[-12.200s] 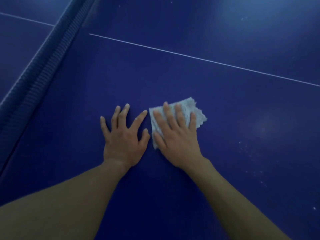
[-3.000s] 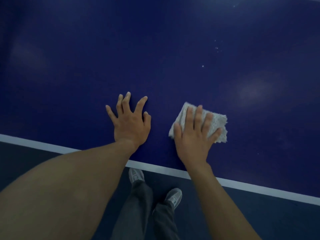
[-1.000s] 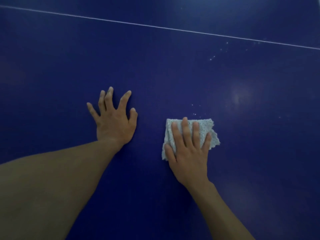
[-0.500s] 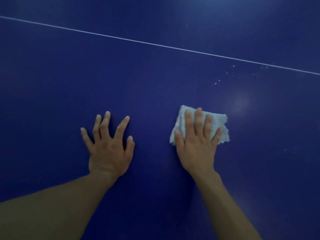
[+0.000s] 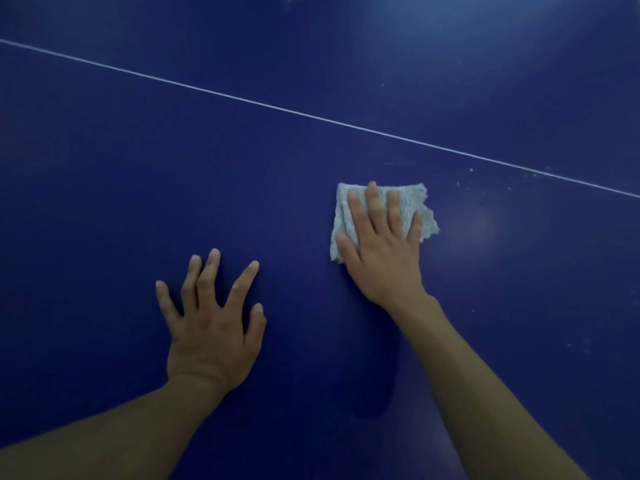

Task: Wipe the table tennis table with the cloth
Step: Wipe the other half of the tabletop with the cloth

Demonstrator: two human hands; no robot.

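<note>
The dark blue table tennis surface (image 5: 138, 168) is filling the whole head view. A thin white line (image 5: 311, 116) is running across it on a slant, from the upper left down to the right edge. Pale glare is showing at the upper right (image 5: 450, 39), and a fainter patch (image 5: 474, 230) is sitting just right of the cloth. Two bare forearms are reaching in from the lower edge, the left forearm (image 5: 104, 438) from the bottom left corner and the right forearm (image 5: 485, 393) from the bottom right. The left grip (image 5: 211, 327) is lying palm down on the bare surface, its fingers (image 5: 207, 271) spread wide and straight, and it is holding nothing. The right grip (image 5: 381, 251) is lying farther forward, near the white line but apart from it. It is pressing flat on the cloth with fingers (image 5: 372, 202) straight and close together, not curled round it. The cloth (image 5: 414, 197), a small pale grey folded piece with a rough texture, is lying flat on the surface under the right grip. Its top and side edges are showing past the fingers. The two grips are lying apart, with bare surface between them. Small white specks (image 5: 471, 170) are dotting the surface to the right of the cloth, close to the line.
</note>
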